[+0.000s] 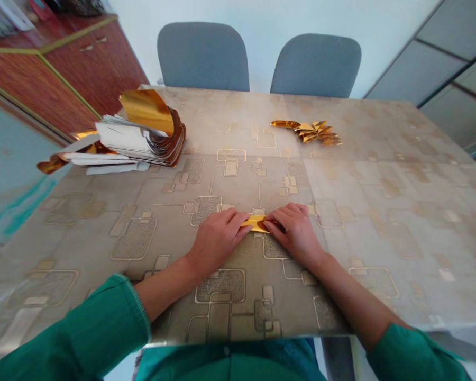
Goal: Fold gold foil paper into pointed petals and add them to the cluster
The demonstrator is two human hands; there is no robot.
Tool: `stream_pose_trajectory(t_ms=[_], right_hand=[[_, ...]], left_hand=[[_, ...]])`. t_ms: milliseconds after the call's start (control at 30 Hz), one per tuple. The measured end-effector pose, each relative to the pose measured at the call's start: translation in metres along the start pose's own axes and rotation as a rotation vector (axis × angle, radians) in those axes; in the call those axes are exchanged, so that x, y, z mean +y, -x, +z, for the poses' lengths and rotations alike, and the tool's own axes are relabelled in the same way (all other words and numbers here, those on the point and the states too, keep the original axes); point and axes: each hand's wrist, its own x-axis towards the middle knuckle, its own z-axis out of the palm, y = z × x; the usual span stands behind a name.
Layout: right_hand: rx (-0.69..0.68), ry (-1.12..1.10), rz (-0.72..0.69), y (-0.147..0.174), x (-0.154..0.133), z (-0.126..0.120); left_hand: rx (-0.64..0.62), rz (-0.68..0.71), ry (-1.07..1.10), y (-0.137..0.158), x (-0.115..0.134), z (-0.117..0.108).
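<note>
A narrow folded strip of gold foil paper [256, 223] lies across the middle of the table near me. My left hand [221, 235] pinches its left end between thumb and fingers. The right end is gripped by my right hand [292, 233], whose fingers are curled over it. Only the short middle stretch of the strip shows; both ends are hidden under my fingers. At the back right lies a small cluster of folded gold paper pieces [315, 132]. A thick stack of gold-and-white paper sheets [133, 138] rests at the back left, bent and curling.
The table [238, 185] has a patterned plastic cover. Two grey chairs [203, 55] stand behind its far edge, against a pale wall. A reddish wooden cabinet [91, 69] is at the far left, with items on top. Grey panels [452, 47] are at the far right.
</note>
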Motion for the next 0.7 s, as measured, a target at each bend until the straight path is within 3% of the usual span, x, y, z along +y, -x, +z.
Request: stream_pose_trajectory(t_ms=[167, 300, 700], right_hand=[[-0.018, 0.082, -0.021, -0.001, -0.004, -0.003], [-0.038, 0.139, -0.024, -0.004, -0.005, -0.004], [-0.014, 0.256, -0.052, -0.006, -0.004, -0.001]], left_hand=[[0.091, 0.158, -0.084, 0.006, 0.013, -0.007], [-0.027, 0.310, -0.076, 0.020, 0.029, -0.004], [-0.163, 0.259, -0.117, 0.032, 0.031, 0.007]])
